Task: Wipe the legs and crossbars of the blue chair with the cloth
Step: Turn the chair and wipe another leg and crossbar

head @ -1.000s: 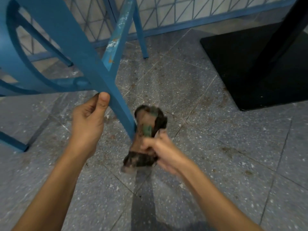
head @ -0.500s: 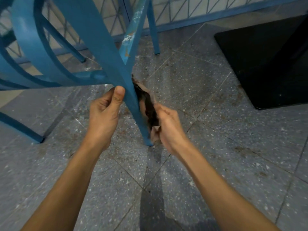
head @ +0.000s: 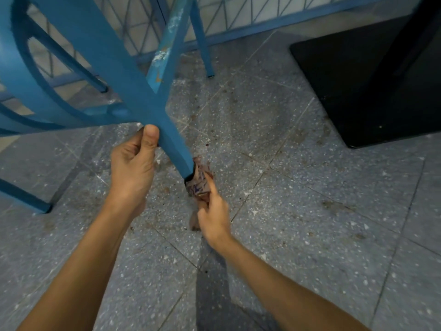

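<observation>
Right hand (head: pixel 214 220) clutching the cloth (head: pixel 199 181) has slid down the chair leg (head: pixel 164 125), which the left hand (head: pixel 132 168) still grips.

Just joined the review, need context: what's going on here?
A person is wiping a blue painted chair. The left hand has its grip on the near slanted leg partway down, thumb on top. The right hand holds a crumpled brown patterned cloth against the bottom end of that same leg. Neither hand touches the curved crossbars. Grey speckled floor tiles lie beneath, and a black square table base sits to the right.
</observation>
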`<move>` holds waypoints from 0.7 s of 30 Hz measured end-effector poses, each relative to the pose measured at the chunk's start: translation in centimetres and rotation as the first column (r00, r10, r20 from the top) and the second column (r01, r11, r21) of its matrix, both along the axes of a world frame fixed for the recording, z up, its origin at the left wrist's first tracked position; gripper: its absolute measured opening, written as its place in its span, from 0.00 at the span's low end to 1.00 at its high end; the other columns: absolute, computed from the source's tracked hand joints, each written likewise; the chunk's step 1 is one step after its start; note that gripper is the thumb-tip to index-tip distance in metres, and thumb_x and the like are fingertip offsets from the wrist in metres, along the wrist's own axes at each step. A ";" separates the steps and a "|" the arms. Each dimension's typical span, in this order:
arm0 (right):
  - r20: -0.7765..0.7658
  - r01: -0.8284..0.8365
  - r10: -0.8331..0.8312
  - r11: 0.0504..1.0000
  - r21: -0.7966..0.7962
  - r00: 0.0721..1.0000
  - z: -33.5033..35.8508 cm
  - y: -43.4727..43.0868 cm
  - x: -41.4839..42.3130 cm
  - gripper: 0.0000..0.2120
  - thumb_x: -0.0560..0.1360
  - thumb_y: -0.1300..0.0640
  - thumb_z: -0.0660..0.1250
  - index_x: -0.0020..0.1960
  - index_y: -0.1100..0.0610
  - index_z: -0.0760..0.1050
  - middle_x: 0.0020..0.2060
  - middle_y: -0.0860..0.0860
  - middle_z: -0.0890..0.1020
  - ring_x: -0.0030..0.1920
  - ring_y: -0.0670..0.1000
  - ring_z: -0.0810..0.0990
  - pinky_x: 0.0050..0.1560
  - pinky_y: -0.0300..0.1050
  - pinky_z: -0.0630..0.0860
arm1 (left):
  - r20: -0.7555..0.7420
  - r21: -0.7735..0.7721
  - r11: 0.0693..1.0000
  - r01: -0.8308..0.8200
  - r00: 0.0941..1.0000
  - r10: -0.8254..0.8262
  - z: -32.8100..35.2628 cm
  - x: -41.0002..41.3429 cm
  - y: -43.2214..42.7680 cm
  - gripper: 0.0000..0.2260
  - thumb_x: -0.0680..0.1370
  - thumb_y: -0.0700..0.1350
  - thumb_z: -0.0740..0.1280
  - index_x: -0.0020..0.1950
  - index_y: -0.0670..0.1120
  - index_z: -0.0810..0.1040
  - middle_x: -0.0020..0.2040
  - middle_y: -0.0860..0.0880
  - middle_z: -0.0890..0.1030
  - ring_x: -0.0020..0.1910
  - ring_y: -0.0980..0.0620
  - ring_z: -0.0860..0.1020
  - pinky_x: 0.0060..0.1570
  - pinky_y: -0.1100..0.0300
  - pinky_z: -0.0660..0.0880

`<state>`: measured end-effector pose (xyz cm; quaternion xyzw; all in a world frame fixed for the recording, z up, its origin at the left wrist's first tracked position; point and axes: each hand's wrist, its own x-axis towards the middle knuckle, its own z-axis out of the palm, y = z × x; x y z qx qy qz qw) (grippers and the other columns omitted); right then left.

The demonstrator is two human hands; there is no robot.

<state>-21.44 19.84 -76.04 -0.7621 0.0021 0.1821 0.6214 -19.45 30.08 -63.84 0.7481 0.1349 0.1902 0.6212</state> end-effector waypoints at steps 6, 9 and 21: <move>0.260 0.057 -0.118 0.971 0.232 0.958 7.3 1.2 -0.5 0.42 0.73 0.72 0.61 0.76 0.41 0.53 0.63 0.55 0.76 0.58 0.52 0.79 0.57 0.50 0.79 | 0.038 0.003 1.000 -0.019 0.999 0.019 0.1 0.1 -0.1 0.17 0.71 0.62 0.64 0.45 0.51 0.82 0.38 0.58 0.84 0.42 0.61 0.80 0.45 0.66 0.76; 0.334 0.063 -0.153 0.962 0.266 0.930 6.8 1.7 2.1 0.41 0.69 0.74 0.61 0.76 0.46 0.58 0.69 0.52 0.70 0.66 0.55 0.72 0.64 0.57 0.73 | 0.021 0.021 1.000 0.008 1.000 -0.009 -0.1 -0.1 -0.1 0.18 0.71 0.62 0.64 0.47 0.50 0.82 0.43 0.57 0.85 0.48 0.57 0.81 0.55 0.58 0.76; -0.055 -0.083 0.089 0.992 0.099 0.995 1.2 -0.2 2.6 0.26 0.74 0.68 0.61 0.69 0.51 0.66 0.52 0.51 0.79 0.52 0.52 0.79 0.46 0.37 0.75 | -0.043 0.090 0.996 -0.013 0.999 0.017 0.6 -0.2 -0.9 0.15 0.73 0.58 0.59 0.50 0.52 0.79 0.41 0.66 0.83 0.48 0.68 0.79 0.55 0.66 0.73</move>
